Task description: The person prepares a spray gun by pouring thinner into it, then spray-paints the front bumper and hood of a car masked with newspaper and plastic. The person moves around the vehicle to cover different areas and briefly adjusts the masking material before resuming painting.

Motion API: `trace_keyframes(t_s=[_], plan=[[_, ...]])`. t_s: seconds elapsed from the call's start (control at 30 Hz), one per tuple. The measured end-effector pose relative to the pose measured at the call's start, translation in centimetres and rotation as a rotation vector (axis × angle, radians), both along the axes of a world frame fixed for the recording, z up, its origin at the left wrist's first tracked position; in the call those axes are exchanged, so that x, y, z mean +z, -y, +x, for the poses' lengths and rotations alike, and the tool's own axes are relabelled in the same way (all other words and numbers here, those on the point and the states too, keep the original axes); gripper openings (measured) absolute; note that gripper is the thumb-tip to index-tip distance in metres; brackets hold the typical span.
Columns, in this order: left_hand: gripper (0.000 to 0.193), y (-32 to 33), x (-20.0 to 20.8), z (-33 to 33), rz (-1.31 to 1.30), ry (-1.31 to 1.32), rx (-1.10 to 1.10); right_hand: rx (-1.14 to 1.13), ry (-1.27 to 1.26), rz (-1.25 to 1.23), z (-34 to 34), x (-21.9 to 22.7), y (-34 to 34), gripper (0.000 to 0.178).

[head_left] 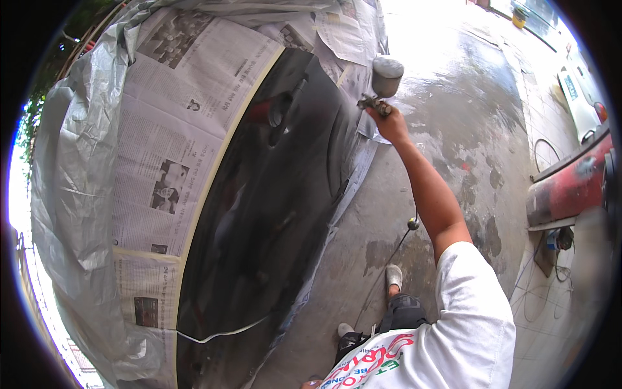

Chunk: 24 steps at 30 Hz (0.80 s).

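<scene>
My right hand (391, 125), at the end of an outstretched arm, is closed around a spray gun (376, 106). A rounded paint cup (387, 76) with a pale top is fixed to the gun. Its nozzle points left toward a dark car door panel (272, 188), a short gap away. Near the top of the panel is a door handle recess (280, 110). From the gun side a thin hose (389, 259) hangs past a round fitting (413, 223) to the floor. Only a sliver of my left hand (311, 384) shows at the lower edge, its fingers hidden.
Newspaper (155, 136) edged with pale masking tape and grey plastic sheeting (71, 214) cover the car around the panel. A white strip (220, 336) crosses the panel low down. On the right stand a red car part (570, 185) and a white car (583, 91). The concrete floor (447, 168) is stained.
</scene>
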<state>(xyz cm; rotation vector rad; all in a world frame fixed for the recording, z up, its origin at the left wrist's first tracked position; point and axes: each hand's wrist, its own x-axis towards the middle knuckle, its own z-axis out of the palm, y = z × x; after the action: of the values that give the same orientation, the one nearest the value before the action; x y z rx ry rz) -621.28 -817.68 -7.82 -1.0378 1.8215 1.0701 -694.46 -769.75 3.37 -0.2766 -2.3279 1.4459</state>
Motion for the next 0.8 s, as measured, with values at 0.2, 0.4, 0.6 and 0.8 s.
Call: trace_keyframes(t_s=[0.2, 0.4, 0.6, 0.8], plan=[[0.032, -0.8, -0.5, 0.0, 0.016, -0.016, 0.002, -0.081, -0.041, -0.057, -1.5, 0.4, 0.3, 0.053], [0.032, 3.0, -1.7, 6.3, 0.084, -0.034, 0.033, 0.218, -0.062, -0.180, 8.2, -1.9, 7.6, 0.052], [0.032, 4.5, -2.3, 11.0, 0.061, 0.006, 0.097, 0.347, 0.050, -0.153, 23.4, -0.7, 15.9, 0.042], [0.029, 7.8, -4.6, 20.4, -0.013, -0.013, 0.074, 0.500, 0.110, -0.253, 37.6, -0.2, 25.7, 0.038]])
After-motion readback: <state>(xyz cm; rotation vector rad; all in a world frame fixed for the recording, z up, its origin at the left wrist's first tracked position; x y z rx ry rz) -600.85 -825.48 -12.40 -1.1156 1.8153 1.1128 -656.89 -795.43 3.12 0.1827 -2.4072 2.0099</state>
